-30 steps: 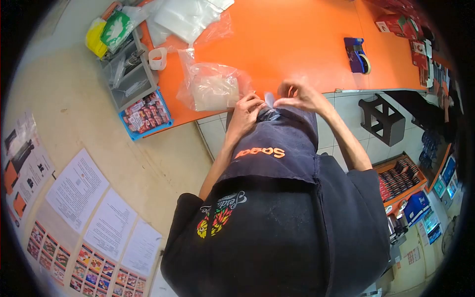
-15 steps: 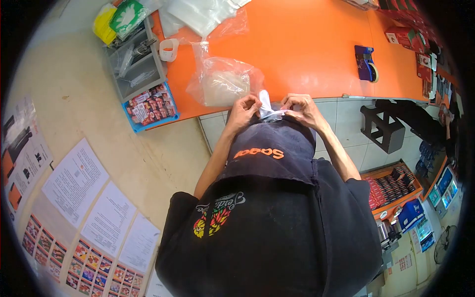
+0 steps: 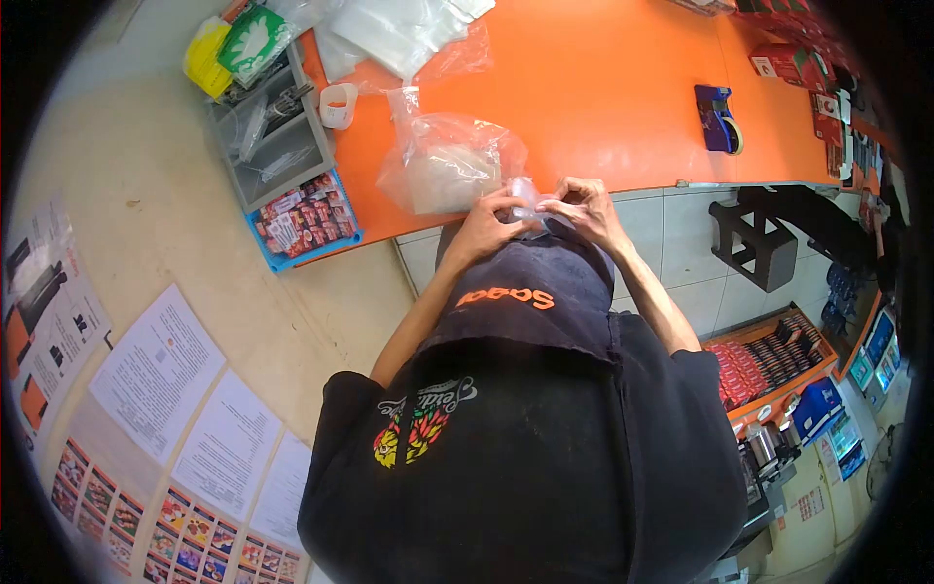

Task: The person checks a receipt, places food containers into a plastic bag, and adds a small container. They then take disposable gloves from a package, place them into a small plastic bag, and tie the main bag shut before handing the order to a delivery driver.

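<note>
My left hand (image 3: 491,226) and my right hand (image 3: 587,209) are close together in front of my lap, just off the orange table's near edge. Between them is a small clear plastic wrapper (image 3: 523,191) with something whitish in it, its exact kind hidden by the fingers. Both hands have fingers pinched on this plastic, the left from one side and the right from the other. Just beyond my left hand, a large clear plastic bag (image 3: 452,175) with pale contents lies on the table (image 3: 593,97).
At the left edge stand a grey divided organizer (image 3: 277,180) and a blue tray of printed sachets (image 3: 306,219). A white tape roll (image 3: 338,105) sits near flat clear bags (image 3: 399,39). A blue tape dispenser (image 3: 715,119) is to the right; a dark stool (image 3: 754,243) stands below.
My hands have drawn closer together. The white piece that stood up between them is now mostly covered by fingers, with bunched clear plastic showing.
</note>
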`<action>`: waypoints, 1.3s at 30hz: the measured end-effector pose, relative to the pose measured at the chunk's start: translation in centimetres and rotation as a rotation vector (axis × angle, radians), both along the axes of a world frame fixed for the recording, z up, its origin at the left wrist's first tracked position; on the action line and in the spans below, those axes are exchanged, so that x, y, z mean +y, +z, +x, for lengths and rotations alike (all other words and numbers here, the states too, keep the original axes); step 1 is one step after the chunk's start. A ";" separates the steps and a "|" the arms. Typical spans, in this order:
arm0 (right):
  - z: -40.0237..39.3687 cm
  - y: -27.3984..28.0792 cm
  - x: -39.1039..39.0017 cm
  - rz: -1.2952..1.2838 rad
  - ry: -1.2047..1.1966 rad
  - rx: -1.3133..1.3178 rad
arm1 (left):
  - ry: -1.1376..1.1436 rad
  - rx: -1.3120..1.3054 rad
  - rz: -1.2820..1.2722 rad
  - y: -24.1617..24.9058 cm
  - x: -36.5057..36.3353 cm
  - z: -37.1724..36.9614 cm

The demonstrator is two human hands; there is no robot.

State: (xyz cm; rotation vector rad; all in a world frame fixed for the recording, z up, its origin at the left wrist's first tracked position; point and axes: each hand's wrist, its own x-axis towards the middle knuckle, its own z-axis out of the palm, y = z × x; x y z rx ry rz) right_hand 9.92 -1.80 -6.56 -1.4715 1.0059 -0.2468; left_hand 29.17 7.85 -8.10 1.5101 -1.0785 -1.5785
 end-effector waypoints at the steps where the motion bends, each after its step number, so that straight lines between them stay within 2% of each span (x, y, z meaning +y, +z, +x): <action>1: -0.1 -0.4 0.1 0.045 -0.036 -0.025 | -0.014 -0.042 0.051 0.1 -0.1 -0.1; 3: -0.1 -1.1 0.2 0.133 -0.110 -0.076 | -0.032 -0.037 0.047 -0.6 -0.1 0.0; 6: 0.1 -1.1 -0.1 0.211 -0.265 -0.308 | -0.081 -0.047 0.060 -1.2 0.2 0.0; 9: 0.5 0.1 -0.9 0.310 -0.304 -0.362 | -0.156 -0.051 0.021 -0.2 -0.1 -0.3; 10: 0.8 0.7 -1.2 0.263 -0.287 -0.379 | -0.184 -0.051 -0.003 0.3 -0.4 -0.4; 13: 1.5 2.7 -2.2 0.249 -0.335 -0.380 | -0.041 0.003 -0.298 0.7 -1.2 -0.9; 15: 1.7 3.2 -2.5 0.206 -0.290 -0.332 | 0.139 0.096 -0.209 1.8 -1.7 -1.8; 17: 1.9 3.5 -2.7 0.187 -0.271 -0.294 | 0.122 0.169 -0.125 2.2 -2.1 -2.1; 19: 2.4 4.2 -3.6 0.083 -0.349 -0.344 | -0.097 0.226 -0.053 2.0 -2.8 -2.2; 23: 2.7 4.8 -5.8 -0.106 -0.554 -0.437 | 0.019 0.307 -0.100 0.8 -1.0 -1.7; 24: 3.0 5.1 -5.9 -0.144 -0.616 -0.453 | 0.056 0.365 -0.027 2.4 -0.8 -1.2; 27: 4.0 7.2 -6.9 -0.239 -0.837 -0.517 | -0.154 0.126 -0.146 0.8 0.5 0.8; 28: 4.1 8.7 -7.7 -0.258 -0.942 -0.548 | -0.337 -0.095 -0.111 1.1 0.7 1.3; 29: 4.2 10.2 -8.6 -0.276 -1.046 -0.580 | -0.363 -0.157 -0.068 0.7 1.5 1.7; 31: 3.0 12.6 -10.6 -0.400 -1.107 -0.586 | -0.421 -0.284 0.016 -0.8 3.3 2.4; 32: 2.2 12.7 -11.3 -0.499 -1.023 -0.544 | -0.365 -0.256 -0.095 -0.5 4.4 2.4; 33: 2.1 12.7 -11.5 -0.403 -1.042 -0.585 | -0.309 -0.227 -0.207 0.1 5.5 2.2; 35: 2.0 11.2 -11.7 -0.202 -1.055 -0.662 | -0.382 -0.203 -0.175 -1.9 5.6 1.5; 36: 1.5 8.5 -12.1 -0.107 -1.098 -0.668 | -0.513 -0.208 -0.024 -5.3 4.7 0.8; 37: 0.4 5.4 -11.8 -0.088 -1.041 -0.639 | -0.643 -0.209 0.133 -7.4 3.9 0.4; 38: 1.8 5.7 -10.8 -0.023 -1.126 -0.600 | -0.618 -0.097 0.111 -7.1 2.9 0.2; 39: 3.5 6.3 -9.6 0.039 -1.204 -0.564 | -0.600 -0.160 0.116 -6.2 3.4 0.5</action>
